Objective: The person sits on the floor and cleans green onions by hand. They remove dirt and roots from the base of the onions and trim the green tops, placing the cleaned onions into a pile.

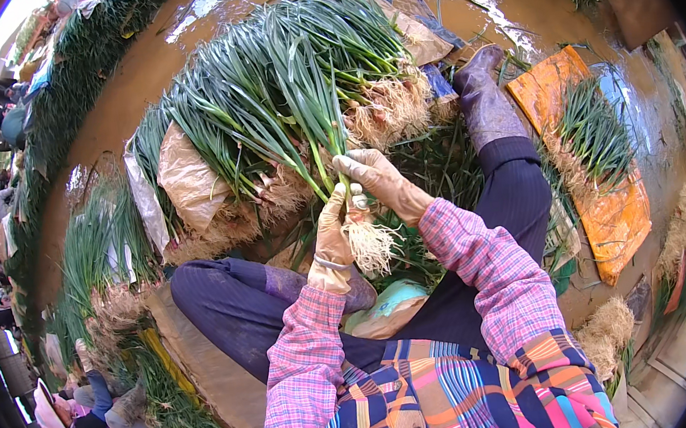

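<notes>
My left hand (pixel 329 234), in a pale thin glove with a band at the wrist, is closed around the lower stalks of long-leaved allium plants (pixel 372 248), which look like green garlic. Their white roots hang below it. Just above, my right hand (pixel 376 176), gloved too, pinches a stalk between thumb and fingers. The held leaves reach up over a big heap of the same plants (pixel 266 78), and how many I hold is hard to tell. Shaggy, straw-coloured roots (pixel 391 108) line the heap's near side. Loose green leaves (pixel 438 160) lie between my legs.
My muddy rubber boot (pixel 490 95) stands right of the heap. Farther right, a bunch (pixel 597 131) lies on an orange sheet (pixel 619 241). More bunches (pixel 108 245) stand at left, near another seated person (pixel 101 415). Muddy brown water (pixel 117 93) covers the ground beyond.
</notes>
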The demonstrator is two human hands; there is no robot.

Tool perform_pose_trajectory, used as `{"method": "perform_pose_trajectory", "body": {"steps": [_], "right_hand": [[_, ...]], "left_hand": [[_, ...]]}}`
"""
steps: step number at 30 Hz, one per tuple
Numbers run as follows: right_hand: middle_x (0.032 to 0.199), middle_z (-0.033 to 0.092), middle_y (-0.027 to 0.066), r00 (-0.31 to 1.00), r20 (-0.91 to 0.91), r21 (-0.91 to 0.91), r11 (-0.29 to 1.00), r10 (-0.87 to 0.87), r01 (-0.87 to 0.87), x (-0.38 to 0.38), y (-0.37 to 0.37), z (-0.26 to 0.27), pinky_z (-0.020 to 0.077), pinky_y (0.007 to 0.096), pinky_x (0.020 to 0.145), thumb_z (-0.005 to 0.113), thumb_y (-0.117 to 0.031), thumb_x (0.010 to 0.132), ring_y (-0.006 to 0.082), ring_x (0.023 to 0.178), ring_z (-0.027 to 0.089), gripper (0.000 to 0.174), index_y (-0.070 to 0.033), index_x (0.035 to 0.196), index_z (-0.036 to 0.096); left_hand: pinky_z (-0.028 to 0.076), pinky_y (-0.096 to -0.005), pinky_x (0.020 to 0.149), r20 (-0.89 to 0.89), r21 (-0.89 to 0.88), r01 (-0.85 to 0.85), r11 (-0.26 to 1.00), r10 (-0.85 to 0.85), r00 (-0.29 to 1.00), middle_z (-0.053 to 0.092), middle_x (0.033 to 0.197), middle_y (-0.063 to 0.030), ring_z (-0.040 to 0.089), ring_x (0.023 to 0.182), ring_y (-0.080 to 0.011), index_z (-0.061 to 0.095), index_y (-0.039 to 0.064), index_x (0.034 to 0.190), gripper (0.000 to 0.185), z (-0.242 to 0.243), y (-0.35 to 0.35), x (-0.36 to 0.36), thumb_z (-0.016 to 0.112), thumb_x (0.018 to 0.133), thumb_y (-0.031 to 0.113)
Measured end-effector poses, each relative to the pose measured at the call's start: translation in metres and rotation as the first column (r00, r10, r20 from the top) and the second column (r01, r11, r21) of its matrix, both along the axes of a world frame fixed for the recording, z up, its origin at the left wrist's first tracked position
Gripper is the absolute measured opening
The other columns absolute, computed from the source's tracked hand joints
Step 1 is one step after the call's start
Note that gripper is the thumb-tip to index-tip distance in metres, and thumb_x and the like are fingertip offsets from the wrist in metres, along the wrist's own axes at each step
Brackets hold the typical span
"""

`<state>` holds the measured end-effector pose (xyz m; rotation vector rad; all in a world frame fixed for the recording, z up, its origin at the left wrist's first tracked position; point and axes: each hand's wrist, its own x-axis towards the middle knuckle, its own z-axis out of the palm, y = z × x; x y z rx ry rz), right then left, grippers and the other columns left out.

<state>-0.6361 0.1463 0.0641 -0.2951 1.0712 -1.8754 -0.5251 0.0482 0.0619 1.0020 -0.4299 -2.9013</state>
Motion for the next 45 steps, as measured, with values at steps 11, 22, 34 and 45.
{"method": "perform_pose_trajectory", "body": {"steps": [11,22,34,45], "right_hand": [[0.077,0.069,0.0167,0.54,-0.738,0.651,0.216,0.404,0.728,-0.047,0.047,-0.037,0.0547,0.0441,0.066,0.059,-0.031,0.091,0.035,0.074,0.07,0.029,-0.007,0.085,0.072],[0.082,0.068,0.0164,0.274,-0.875,0.475,0.602,0.398,0.642,-0.106,0.036,-0.006,0.0528,0.0439,0.069,0.072,-0.036,0.086,0.0348,0.077,0.067,0.032,-0.004,0.089,0.064],[0.09,0.066,-0.004,0.912,-0.347,0.472,0.881,0.219,-0.032,0.019,0.058,0.042,0.0481,0.0218,0.075,0.065,-0.012,0.097,0.0041,0.079,0.054,0.017,0.001,0.107,0.071],[0.081,0.07,0.0143,0.535,-0.786,0.497,0.83,0.308,0.252,-0.013,0.039,-0.01,0.0534,0.0374,0.069,0.063,-0.025,0.092,0.0279,0.073,0.068,0.021,-0.005,0.095,0.071]], "left_hand": [[0.045,-0.0209,0.048,0.026,-0.449,0.138,0.883,-0.141,0.99,0.061,0.071,-0.0021,0.059,0.058,-0.0071,0.065,0.003,0.097,0.019,0.039,0.008,0.02,0.064,0.097,0.021],[0.057,-0.04,0.081,-0.291,-0.185,-0.054,0.981,-0.002,0.957,0.06,0.087,-0.002,0.062,0.083,-0.0168,0.062,0.004,0.105,0.015,0.03,-0.023,-0.014,0.063,0.098,0.017],[0.048,-0.02,0.054,0.0,-0.255,0.218,0.942,-0.225,0.974,0.069,0.087,-0.0048,0.058,0.064,-0.0091,0.067,-0.002,0.112,0.028,-0.018,0.002,-0.003,0.069,0.095,0.02],[0.047,-0.0244,0.047,0.037,-0.262,0.188,0.947,-0.185,0.982,0.062,0.07,-0.0068,0.058,0.057,-0.0122,0.064,0.002,0.094,0.01,-0.009,0.008,0.014,0.071,0.091,0.008]]}}
